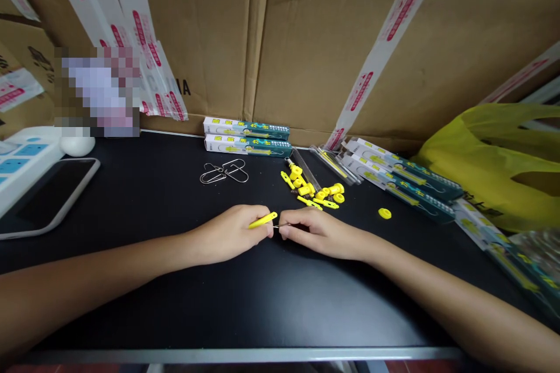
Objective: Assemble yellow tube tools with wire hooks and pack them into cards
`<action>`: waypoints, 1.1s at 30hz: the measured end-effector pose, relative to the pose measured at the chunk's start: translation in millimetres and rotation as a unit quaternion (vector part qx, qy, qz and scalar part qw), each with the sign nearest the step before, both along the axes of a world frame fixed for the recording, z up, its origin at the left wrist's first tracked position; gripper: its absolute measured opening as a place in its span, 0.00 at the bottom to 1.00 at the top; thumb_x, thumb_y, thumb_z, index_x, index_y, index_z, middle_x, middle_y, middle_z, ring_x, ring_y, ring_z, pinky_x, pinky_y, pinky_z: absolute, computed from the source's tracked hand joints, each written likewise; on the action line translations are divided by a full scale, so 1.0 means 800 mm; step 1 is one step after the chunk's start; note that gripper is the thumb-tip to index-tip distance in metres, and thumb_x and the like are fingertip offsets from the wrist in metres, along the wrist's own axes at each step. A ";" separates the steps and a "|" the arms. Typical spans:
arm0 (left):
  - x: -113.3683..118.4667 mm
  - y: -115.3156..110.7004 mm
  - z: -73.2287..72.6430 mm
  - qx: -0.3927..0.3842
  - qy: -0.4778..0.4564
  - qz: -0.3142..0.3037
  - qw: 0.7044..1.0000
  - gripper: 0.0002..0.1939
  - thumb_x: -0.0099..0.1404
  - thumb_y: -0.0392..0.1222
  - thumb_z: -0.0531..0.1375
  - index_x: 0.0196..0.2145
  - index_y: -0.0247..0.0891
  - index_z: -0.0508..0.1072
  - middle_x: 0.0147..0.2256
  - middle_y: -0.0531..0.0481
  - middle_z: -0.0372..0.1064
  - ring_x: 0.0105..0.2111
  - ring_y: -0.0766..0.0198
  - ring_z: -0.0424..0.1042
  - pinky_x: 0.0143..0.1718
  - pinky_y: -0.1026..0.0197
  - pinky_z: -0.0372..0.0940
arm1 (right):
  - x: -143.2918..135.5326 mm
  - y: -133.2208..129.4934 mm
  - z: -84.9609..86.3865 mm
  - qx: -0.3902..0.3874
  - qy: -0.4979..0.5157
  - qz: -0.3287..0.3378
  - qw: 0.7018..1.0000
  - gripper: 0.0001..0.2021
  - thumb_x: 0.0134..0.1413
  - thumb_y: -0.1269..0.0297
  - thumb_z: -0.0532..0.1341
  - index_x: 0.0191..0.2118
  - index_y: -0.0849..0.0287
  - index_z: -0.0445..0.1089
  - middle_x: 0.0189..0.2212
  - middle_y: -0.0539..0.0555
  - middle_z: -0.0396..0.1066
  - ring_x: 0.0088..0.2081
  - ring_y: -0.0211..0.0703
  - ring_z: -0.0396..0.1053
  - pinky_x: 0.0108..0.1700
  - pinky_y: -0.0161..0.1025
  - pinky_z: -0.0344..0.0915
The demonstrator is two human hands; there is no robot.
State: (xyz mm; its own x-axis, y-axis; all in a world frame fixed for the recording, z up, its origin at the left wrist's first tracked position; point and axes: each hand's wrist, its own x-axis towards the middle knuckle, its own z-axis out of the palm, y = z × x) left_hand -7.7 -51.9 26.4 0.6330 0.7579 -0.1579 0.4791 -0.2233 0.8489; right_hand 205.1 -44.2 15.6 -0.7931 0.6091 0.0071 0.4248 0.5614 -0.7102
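My left hand point(231, 234) is closed around a slim yellow plastic piece point(262, 221) with a small hole at its upper tip. Close by on the right, my right hand point(321, 233) pinches a thin metal wire point(276, 227), which spans the narrow gap between both hands. The wire's far end is hidden by my left fingers. Beyond the hands lies a loose group of yellow plastic parts point(306, 189), among them caps, flat pointers and small dark springs point(294, 191). Several bent wire hooks point(224, 171) lie farther left. A single yellow cap point(384, 213) sits to the right.
Printed narrow boxes point(247, 145) stand against the cardboard point(301, 41) at the back, with more boxes point(398, 183) on the right. Clear plastic tubes point(335, 164) lie between them. A phone point(48, 198) and a power strip point(24, 157) occupy the left; a yellow bag point(490, 157) the right.
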 end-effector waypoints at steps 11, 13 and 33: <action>0.002 -0.002 0.001 -0.051 0.002 -0.001 0.999 0.09 0.63 0.42 0.50 0.30 0.36 0.65 0.22 0.57 0.57 0.22 0.71 0.56 0.22 0.69 0.52 | 0.002 0.001 -0.004 0.019 0.019 0.000 1.000 0.14 0.64 0.62 0.49 0.31 0.62 0.65 0.23 0.47 0.61 0.26 0.33 0.60 0.31 0.31 0.56; 0.003 -0.002 0.000 -0.123 -0.016 0.014 0.992 0.10 0.65 0.44 0.47 0.32 0.38 0.63 0.19 0.59 0.55 0.17 0.72 0.53 0.17 0.70 0.50 | 0.002 0.002 -0.007 0.022 0.026 -0.007 0.999 0.14 0.65 0.61 0.49 0.31 0.62 0.65 0.22 0.47 0.61 0.26 0.33 0.60 0.31 0.31 0.56; 0.004 0.005 -0.003 -0.216 -0.007 0.018 0.976 0.11 0.65 0.48 0.49 0.35 0.38 0.63 0.17 0.60 0.57 0.12 0.75 0.49 0.10 0.74 0.46 | 0.003 0.003 -0.008 -0.003 -0.001 -0.020 1.000 0.18 0.66 0.57 0.44 0.27 0.59 0.57 0.20 0.46 0.57 0.23 0.33 0.54 0.27 0.32 0.53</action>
State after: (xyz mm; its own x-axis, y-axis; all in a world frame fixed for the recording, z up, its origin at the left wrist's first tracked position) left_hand -4.3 -47.9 23.8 0.6109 0.6451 -0.4589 0.4677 0.1736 0.8667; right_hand 207.1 -42.1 9.0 -0.7679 0.6406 0.0018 0.4478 0.5389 -0.7135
